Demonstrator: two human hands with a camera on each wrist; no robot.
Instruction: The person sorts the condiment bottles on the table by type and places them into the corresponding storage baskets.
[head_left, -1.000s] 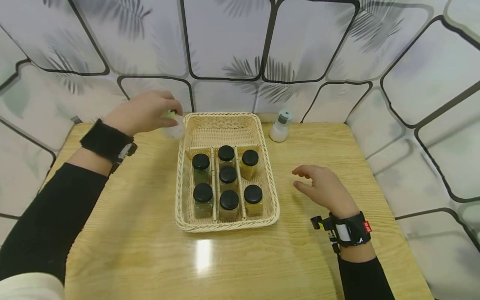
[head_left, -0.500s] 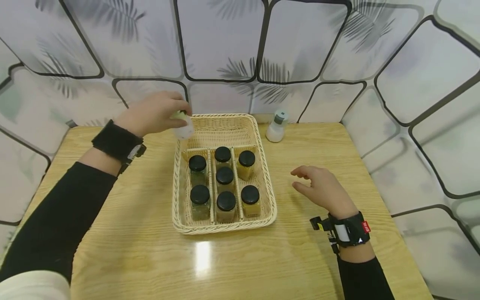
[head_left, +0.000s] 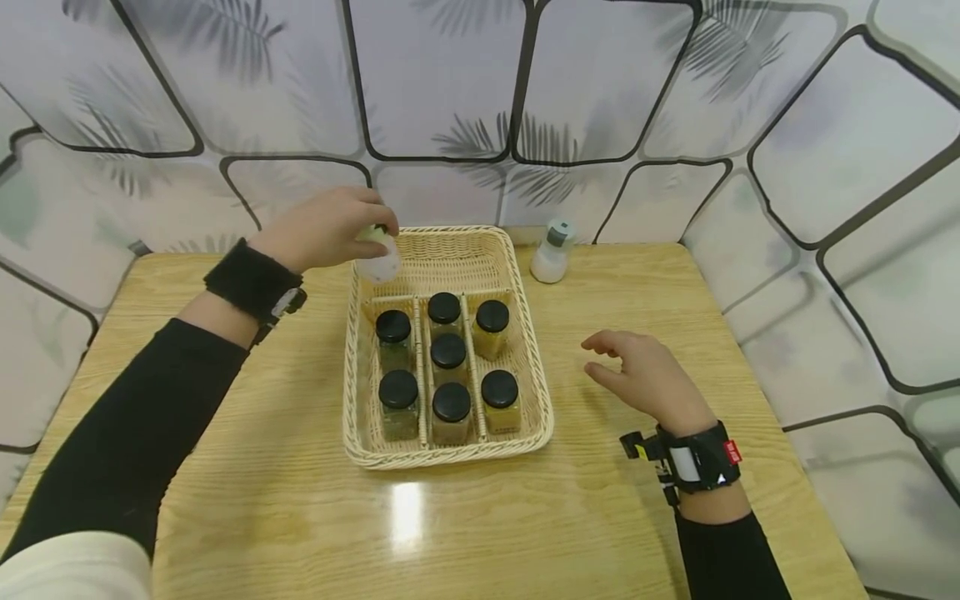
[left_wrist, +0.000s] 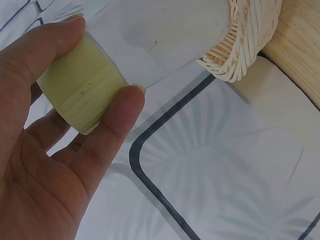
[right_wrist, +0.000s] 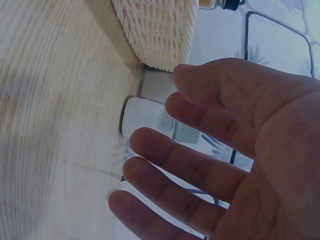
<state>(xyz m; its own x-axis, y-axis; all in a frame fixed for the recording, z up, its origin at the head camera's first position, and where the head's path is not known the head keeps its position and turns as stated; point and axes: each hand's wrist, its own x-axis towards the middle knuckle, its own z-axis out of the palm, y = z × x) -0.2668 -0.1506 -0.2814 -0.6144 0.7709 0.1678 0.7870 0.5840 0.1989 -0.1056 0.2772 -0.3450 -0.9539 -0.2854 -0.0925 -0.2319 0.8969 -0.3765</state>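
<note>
In the head view my left hand [head_left: 330, 229] holds a small whitish jar [head_left: 380, 263] above the back left part of a wicker basket [head_left: 545, 408]. The left wrist view shows thumb and fingers gripping the jar's pale green lid [left_wrist: 82, 82], the see-through body pointing away from the palm. Several black-capped spice jars [head_left: 452, 403] stand in the basket's three front compartments. Over the table to the right, my right hand [head_left: 648, 379] hovers with relaxed, slightly bent fingers and holds nothing. From the right wrist, a white-bodied bottle [right_wrist: 145, 117] appears beyond those fingers.
Behind the basket's right side, a white bottle with a grey-green top [head_left: 551, 254] stands on the wooden table [head_left: 300, 508]. A patterned wall covering [head_left: 442, 75] rises along the table's back edge and right side. The basket's wide back compartment holds no jars.
My left hand has carried the jar rightward, from beside the basket to over its back left corner. The view has shifted slightly; my right hand stays in place.
</note>
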